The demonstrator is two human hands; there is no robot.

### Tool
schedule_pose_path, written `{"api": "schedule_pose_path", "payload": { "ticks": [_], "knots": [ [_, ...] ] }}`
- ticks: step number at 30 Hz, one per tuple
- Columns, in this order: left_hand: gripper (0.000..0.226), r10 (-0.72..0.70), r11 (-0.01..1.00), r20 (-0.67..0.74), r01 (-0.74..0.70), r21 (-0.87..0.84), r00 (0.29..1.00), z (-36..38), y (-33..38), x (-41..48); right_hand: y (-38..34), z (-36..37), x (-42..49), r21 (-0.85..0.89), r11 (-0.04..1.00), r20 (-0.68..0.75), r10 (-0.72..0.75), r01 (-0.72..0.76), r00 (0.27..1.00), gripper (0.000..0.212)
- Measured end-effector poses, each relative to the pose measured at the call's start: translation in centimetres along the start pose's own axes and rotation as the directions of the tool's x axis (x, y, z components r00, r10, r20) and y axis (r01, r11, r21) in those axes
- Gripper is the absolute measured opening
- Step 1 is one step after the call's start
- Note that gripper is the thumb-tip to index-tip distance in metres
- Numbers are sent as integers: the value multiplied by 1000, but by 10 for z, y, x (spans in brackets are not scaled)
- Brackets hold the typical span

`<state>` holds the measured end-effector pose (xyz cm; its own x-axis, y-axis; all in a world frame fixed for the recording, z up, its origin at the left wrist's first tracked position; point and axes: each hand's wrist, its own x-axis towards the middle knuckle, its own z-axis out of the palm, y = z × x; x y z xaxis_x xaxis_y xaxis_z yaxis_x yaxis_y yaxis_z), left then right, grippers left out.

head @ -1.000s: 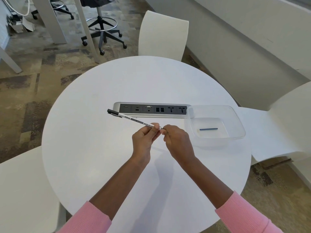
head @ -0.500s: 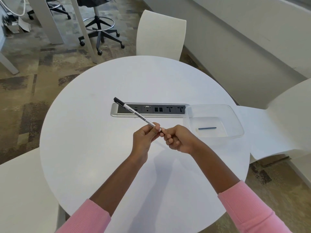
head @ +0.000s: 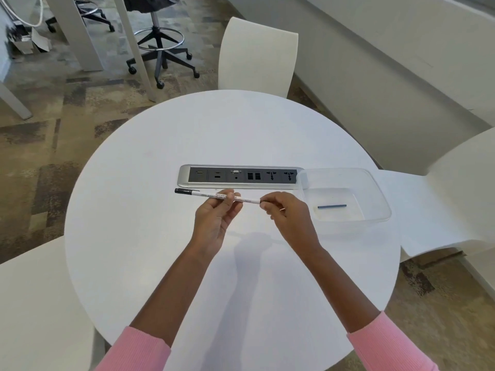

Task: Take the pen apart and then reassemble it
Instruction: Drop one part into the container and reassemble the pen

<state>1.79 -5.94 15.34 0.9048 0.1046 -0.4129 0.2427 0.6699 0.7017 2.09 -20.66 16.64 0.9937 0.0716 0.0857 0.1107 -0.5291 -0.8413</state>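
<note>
Sleeves (head: 134,349), pink, at the near edge, one on each forearm reaching over the round white counter (head: 160,263). Left hand (head: 214,220): grip closed around the middle of the pen (head: 217,196), thumb and fingers pinching the white printed barrel. Right hand (head: 288,215): grip closed, fingertips pinched at the pen's right end; what they hold there is too small to tell. Pen: held above the counter, nearly level, black cap end pointing left. Clear plastic tray (head: 375,188): right of the hands, on the counter, containing one thin blue rod (head: 332,206) lying flat. Socket strip (head: 238,176): grey, set into the counter just beyond the pen. White chair (head: 257,54): beyond the far edge of the counter.
</note>
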Motion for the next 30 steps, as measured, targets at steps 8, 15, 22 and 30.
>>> {"api": "schedule_pose_path", "payload": {
  "ticks": [8, 15, 22, 30],
  "knots": [
    [11, -37, 995, -28, 34, -93, 999, 6, 0, -4, 7, 7, 2, -403, 852, -126, -413, 333, 902, 23],
    [13, -35, 989, -26, 31, -144, 999, 10, -1, -5, -2, 7, 11, -433, 834, -118, -429, 343, 895, 29],
    [15, 9, 998, -13, -10, -63, 1000, 10, -3, -7, -9, -2, 9, -256, 961, 6, -109, 106, 994, 18],
    [17, 53, 997, 80, -57, 47, 995, 9, -5, -8, -14, -15, 10, 65, 962, 196, 249, -266, 948, 31]
  ]
}}
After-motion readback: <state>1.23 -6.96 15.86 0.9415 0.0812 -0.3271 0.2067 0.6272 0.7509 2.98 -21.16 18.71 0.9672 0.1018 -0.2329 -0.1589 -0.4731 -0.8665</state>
